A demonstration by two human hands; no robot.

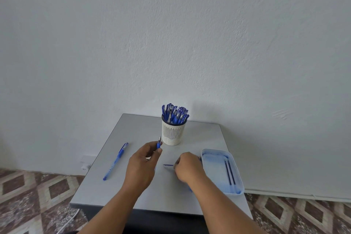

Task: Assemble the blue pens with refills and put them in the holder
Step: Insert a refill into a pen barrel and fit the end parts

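A pale, rough-plastered wall (171, 34) fills the upper two-thirds of the frame. A small grey table (133, 186) stands against it at lower centre. Tiled floor (38, 192) in brown and cream diamonds shows at both lower corners. What may be a wall socket (86, 165) sits low at left. Light is soft and even.

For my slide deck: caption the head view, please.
Left hand holds a pen tip section; right hand picks up a refill beside the tray, pen holder behind.
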